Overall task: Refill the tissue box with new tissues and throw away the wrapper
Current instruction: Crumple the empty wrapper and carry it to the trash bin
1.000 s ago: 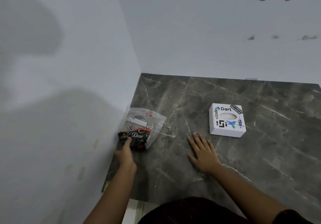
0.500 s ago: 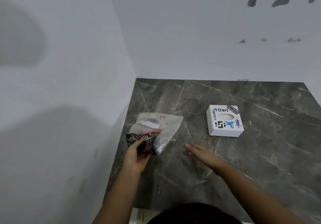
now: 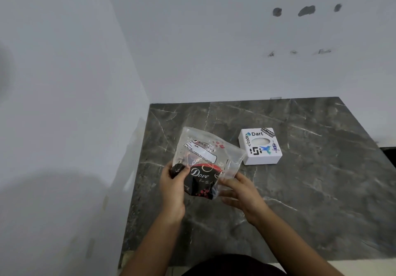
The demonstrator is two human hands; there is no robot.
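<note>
Grip-wise, the left hand (image 3: 172, 186) is clamped on the dark "Dove" end of the tissue pack (image 3: 204, 162), and the right hand (image 3: 240, 190) pinches the clear wrapper edge on the other side, so both are holding the pack just above the surface (image 3: 310, 200). The pack's long axis runs away from the person, tilted up. The white tissue box (image 3: 260, 146) sits just past the pack to the right, nearer the right hand, so that's probably the one that reaches for it.
</note>
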